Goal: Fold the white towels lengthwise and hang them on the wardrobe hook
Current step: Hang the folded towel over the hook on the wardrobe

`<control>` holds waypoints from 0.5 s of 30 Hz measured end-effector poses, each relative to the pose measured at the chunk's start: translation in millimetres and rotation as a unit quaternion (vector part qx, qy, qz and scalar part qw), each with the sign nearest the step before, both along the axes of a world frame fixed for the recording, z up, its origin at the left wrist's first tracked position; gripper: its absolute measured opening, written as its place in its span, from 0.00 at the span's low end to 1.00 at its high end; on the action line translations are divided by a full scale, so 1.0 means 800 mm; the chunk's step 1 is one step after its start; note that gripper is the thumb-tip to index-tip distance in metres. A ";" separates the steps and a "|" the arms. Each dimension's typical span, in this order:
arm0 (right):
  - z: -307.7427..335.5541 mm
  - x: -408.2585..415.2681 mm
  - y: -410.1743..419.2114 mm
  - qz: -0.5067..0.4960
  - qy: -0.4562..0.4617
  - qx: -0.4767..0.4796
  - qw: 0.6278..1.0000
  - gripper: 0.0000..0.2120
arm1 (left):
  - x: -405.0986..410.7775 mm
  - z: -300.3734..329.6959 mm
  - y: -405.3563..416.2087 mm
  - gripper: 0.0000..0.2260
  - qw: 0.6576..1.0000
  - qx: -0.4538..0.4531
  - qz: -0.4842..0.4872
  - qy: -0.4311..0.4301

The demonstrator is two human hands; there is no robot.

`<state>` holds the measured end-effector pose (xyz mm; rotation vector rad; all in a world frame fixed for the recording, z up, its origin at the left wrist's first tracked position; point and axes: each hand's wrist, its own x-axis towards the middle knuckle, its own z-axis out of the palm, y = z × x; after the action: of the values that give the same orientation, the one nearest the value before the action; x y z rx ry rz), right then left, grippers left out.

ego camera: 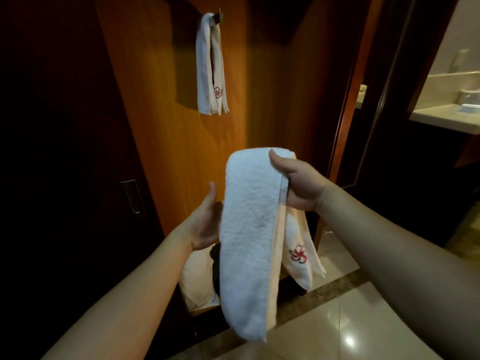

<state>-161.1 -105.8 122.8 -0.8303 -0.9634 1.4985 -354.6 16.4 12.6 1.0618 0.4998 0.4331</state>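
Right hand [298,183] grips the folded towel [249,229] at its top fold, thumb on the near face, fingers hidden behind the cloth. The towel drapes over that hand in a long narrow strip: the near half hangs down toward the floor [363,320], the far half drops behind it and shows a red flower logo [298,254] just below the right wrist. Left hand [207,219] sits at the towel's left edge, palm toward the cloth, fingers straight and relaxed, thumb up; it touches the edge or lies just beside it, can't tell which. It is not curled round anything.

More white cloth [198,279] hangs below the left hand, partly behind the forearm; can't tell whether it is part of the same towel.

Up and ahead of the hands, well apart, a second towel [210,66] already hangs from the hook [217,17] on the wooden wardrobe panel [166,100], folded narrow, with the same red logo near its bottom end.

Left of the left hand, a dark door with a recessed metal handle [132,196]. Far right of the right hand, beyond a door frame, a pale table [446,118] in a brighter room; the items on it are too blurred to name.
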 end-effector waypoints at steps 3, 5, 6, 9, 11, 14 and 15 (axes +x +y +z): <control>0.010 0.009 0.010 -0.040 0.001 0.014 0.999 0.21 | -0.008 0.001 -0.012 0.28 0.984 0.164 0.008 0.074; 0.020 0.015 0.019 -0.070 -0.004 0.024 0.997 0.22 | -0.009 0.000 -0.014 0.23 0.973 0.206 -0.027 0.099; 0.025 0.018 0.023 -0.086 -0.008 0.028 0.996 0.23 | -0.010 -0.002 -0.015 0.24 0.973 0.201 -0.035 0.104; 0.039 0.025 0.034 -0.124 -0.016 0.036 0.992 0.24 | -0.015 -0.018 -0.020 0.29 0.974 0.188 -0.022 0.124; 0.047 0.029 0.040 -0.141 -0.018 0.038 0.989 0.25 | -0.018 -0.034 -0.026 0.29 0.972 0.186 -0.027 0.141; 0.054 0.033 0.048 -0.164 -0.036 0.035 0.985 0.25 | -0.024 -0.055 -0.029 0.26 0.979 0.147 -0.024 0.136; 0.054 0.033 0.049 -0.168 -0.042 0.033 0.984 0.25 | -0.026 -0.060 -0.028 0.25 0.982 0.132 -0.014 0.132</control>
<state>-134.6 -66.2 166.4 -0.9617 -0.8800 1.1433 -375.7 -6.3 -35.4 1.3905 0.6751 0.3396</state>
